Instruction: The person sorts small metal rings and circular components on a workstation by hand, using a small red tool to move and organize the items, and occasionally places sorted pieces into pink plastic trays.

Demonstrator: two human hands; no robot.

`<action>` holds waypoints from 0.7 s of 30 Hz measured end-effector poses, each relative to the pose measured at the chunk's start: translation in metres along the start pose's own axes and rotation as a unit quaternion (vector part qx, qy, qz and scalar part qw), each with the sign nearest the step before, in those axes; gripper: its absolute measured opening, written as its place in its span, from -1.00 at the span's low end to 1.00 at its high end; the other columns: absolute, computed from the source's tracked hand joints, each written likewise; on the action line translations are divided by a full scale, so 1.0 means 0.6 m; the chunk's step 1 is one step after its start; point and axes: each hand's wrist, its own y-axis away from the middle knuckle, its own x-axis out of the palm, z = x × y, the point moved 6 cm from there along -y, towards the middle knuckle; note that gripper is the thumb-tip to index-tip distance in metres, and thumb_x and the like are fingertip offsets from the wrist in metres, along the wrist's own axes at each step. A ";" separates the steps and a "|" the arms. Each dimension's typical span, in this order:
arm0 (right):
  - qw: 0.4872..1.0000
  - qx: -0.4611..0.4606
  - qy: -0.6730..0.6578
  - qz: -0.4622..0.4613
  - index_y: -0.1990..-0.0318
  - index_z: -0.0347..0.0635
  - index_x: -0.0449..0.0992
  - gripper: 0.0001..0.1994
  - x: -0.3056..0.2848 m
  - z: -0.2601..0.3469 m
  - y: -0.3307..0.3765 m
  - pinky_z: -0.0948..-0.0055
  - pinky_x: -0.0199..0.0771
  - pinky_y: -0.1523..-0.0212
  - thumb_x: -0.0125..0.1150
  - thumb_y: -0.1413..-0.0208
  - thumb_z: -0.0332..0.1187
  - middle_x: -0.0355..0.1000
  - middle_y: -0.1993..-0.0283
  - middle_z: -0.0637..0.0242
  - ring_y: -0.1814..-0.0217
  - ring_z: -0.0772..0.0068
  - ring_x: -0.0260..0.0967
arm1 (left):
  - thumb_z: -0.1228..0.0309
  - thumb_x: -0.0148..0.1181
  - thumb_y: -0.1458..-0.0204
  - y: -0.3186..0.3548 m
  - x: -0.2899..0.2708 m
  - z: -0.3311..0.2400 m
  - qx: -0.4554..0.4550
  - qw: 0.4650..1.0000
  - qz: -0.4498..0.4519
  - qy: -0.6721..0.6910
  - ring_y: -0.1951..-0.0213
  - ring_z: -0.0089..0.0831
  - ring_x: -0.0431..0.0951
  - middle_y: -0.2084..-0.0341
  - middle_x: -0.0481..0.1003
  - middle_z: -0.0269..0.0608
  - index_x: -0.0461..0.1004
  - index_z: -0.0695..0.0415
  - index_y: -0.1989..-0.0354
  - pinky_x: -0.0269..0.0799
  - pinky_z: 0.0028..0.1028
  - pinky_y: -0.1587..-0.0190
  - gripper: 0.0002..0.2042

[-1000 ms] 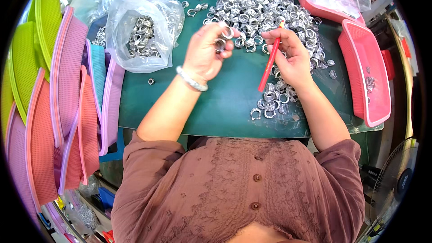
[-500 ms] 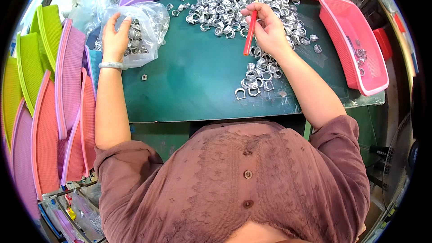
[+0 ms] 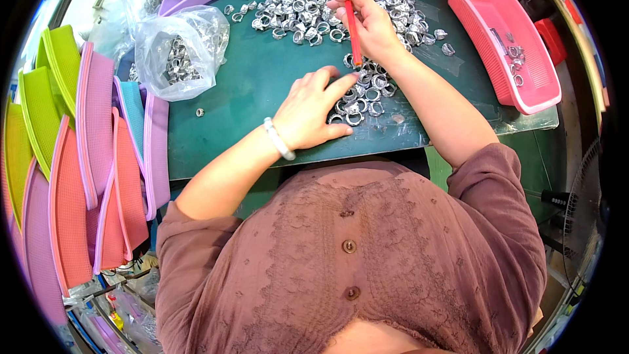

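Left hand lies flat, fingers touching the small ring cluster near the surface's front edge. Right hand grips a red stick; sorting seems underway, calling for careful single-ring picking.

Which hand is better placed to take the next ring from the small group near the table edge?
Probably the left hand: its fingertips already touch the small group of metal rings. The right hand is farther up, holding a red stick.
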 end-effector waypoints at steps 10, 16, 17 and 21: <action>0.999 0.032 -0.031 -0.010 0.14 -0.21 0.31 -0.82 -0.006 -0.001 -0.002 0.53 0.43 0.22 0.02 -0.07 -0.51 0.45 0.25 0.24 0.22 0.49 0.42 | 0.32 0.27 0.23 -0.031 -0.019 0.058 -0.022 0.996 -0.081 0.000 0.08 -0.11 0.33 0.12 0.32 -0.06 0.35 0.08 0.04 0.22 -0.29 -0.01 -0.52; 0.999 0.051 -0.014 0.008 0.13 -0.22 0.31 -0.81 -0.007 -0.001 -0.003 0.50 0.43 0.19 0.01 -0.07 -0.51 0.44 0.23 0.23 0.15 0.47 0.41 | 0.32 0.25 0.19 -0.055 -0.068 0.136 -0.044 0.975 -0.212 -0.045 0.07 -0.11 0.34 0.10 0.31 -0.05 0.38 0.15 0.08 0.26 -0.30 0.01 -0.57; 0.999 0.044 -0.014 0.005 0.13 -0.22 0.31 -0.81 -0.006 -0.003 -0.003 0.50 0.43 0.19 0.01 -0.07 -0.51 0.44 0.23 0.23 0.16 0.48 0.41 | 0.37 0.25 0.20 -0.063 -0.066 0.147 -0.050 0.970 -0.226 -0.076 0.09 -0.12 0.35 0.11 0.30 -0.04 0.40 0.14 0.11 0.28 -0.31 0.04 -0.60; 0.999 0.042 -0.006 0.009 0.15 -0.22 0.32 -0.82 -0.005 0.000 -0.002 0.50 0.44 0.21 0.02 -0.06 -0.52 0.44 0.23 0.23 0.17 0.47 0.41 | 0.50 0.26 0.24 -0.086 -0.044 0.162 -0.088 0.984 -0.146 -0.045 0.16 -0.18 0.38 0.19 0.29 -0.10 0.42 0.12 0.14 0.32 -0.38 0.10 -0.61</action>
